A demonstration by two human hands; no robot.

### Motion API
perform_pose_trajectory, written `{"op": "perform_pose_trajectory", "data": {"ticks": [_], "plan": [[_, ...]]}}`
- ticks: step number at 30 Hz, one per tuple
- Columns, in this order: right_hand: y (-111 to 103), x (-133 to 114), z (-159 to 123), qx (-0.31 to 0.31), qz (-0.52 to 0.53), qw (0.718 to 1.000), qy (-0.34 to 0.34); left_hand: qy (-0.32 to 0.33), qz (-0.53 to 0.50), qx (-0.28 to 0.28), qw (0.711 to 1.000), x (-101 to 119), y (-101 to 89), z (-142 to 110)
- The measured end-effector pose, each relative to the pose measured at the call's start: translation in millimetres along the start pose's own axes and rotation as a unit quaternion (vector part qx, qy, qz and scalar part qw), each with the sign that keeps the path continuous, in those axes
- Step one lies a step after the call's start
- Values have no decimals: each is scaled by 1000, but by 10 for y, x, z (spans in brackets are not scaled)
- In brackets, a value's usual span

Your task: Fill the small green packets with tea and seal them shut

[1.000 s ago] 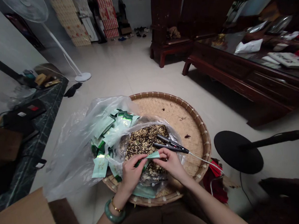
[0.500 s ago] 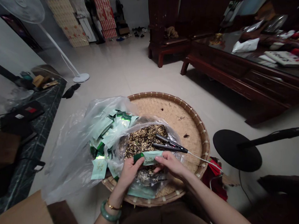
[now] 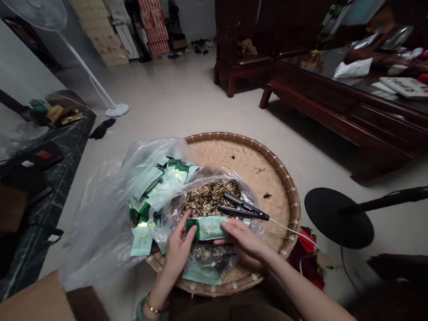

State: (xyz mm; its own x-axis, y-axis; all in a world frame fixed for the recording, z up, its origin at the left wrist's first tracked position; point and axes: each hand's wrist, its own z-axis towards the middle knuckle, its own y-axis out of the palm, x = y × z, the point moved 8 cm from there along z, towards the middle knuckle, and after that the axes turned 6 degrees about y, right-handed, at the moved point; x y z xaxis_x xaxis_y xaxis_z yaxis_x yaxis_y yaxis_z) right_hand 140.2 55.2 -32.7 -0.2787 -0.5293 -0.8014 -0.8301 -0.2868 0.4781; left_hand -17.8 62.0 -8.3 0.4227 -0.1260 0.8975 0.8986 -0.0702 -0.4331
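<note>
Between my hands, a pale-green packet with a dark-green end lies level above a clear bag of dark and tan loose flakes. My left hand has thumb and fingers at the dark-green end. My right hand pinches the other end. Just beyond the packet, a black hair straightener with parted plates rests on the flake bag, its white cord running right. To the left, a big clear plastic bag holds many similar green packets. Everything sits on a round woven bamboo tray.
A black round stand base stands right of the tray. A dark wooden table is at the right and a white fan at the far left. One cardboard box lies at the near left, by a dark marble ledge.
The packet has shifted slightly left and its pale face now shows wider. My left hand has moved a little left with its fingers more spread. The straightener has stayed in place.
</note>
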Motion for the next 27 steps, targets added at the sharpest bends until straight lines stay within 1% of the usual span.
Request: {"op": "perform_pose_trajectory", "data": {"ticks": [1, 2, 3, 4, 5, 7, 10, 15, 19, 21, 23, 24, 25, 26, 27], "plan": [[27, -33, 0, -2, -31, 999, -15, 63, 68, 30, 995, 126, -61, -17], [55, -74, -1, 0, -70, 997, -35, 129, 133, 41, 982, 261, -72, -47], [86, -117, -5, 3, -111, 992, -56, 188, 191, 31, 963, 377, -34, -82], [125, -159, -11, 4, -153, 985, -76, 234, 237, 7, 943, 458, 31, -114], [168, -197, -20, 2, -191, 977, -95, 264, 269, -18, 926, 505, 98, -139], [252, -256, -41, -7, -246, 962, -121, 292, 293, -46, 909, 538, 175, -154], [327, -309, -69, -27, -271, 953, -134, 301, 278, -45, 911, 532, 194, -130], [347, -366, -76, -54, -237, 963, -116, 295, 250, -60, 920, 466, 215, -107], [380, -429, -131, -87, -230, 965, -90, 276, 231, -51, 932, 404, 180, -90], [310, -497, -147, -73, -235, 966, -76, 262, 221, -31, 939, 384, 131, -63], [142, -643, -102, -13, -260, 961, -90, 243, 211, 1, 947, 376, 56, -28], [45, -739, -47, 26, -291, 951, -104, 233, 207, 19, 950, 374, 16, -11], [-42, -860, 25, 69, -336, 930, -129, 224, 203, 35, 953, 375, -21, 2], [-94, -956, 129, 100, -417, 893, -138, 216, 199, 49, 955, 377, -52, 13], [-113, -1016, 267, 111, -509, 844, -128, 209, 197, 60, 956, 381, -77, 19]]}}
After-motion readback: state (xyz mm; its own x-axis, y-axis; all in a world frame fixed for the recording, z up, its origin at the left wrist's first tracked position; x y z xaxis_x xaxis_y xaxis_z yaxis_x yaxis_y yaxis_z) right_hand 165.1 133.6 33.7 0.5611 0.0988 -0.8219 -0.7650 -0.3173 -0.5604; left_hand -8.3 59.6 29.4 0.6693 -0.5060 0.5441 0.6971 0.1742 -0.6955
